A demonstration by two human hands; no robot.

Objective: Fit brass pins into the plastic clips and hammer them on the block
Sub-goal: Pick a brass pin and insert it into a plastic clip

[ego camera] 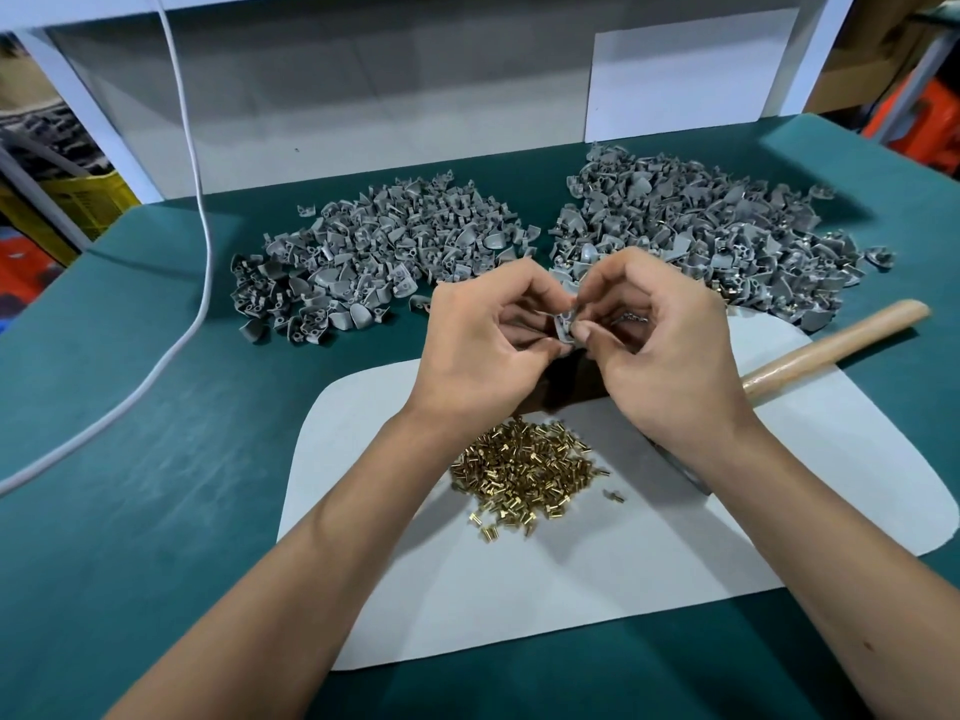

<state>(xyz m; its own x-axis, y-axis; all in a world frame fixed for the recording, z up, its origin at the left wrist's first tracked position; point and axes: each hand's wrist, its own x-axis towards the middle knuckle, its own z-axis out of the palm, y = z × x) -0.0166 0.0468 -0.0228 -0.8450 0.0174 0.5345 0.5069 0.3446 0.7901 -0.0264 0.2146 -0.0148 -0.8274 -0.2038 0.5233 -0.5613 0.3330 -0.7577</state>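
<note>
In the middle of the frame, the left hand [480, 332] and the right hand [657, 330] meet and pinch one small grey clip [565, 324] between their fingertips. Just below them lies a heap of brass pins [524, 472] on a white sheet [727, 537]. A dark block [569, 384] shows under the hands. Two grey clip piles sit above, the left pile [374, 252] and the right pile [711, 236]. A wooden hammer handle [831, 345] lies at the right.

two bare hands meet fingertip to fingertip

left hand [483, 335] and right hand [660, 335] are raised side by side, backs up, fingers curled inward, pinching a small piece between them; both forearms angle in from below, wrists slightly bent.
</note>
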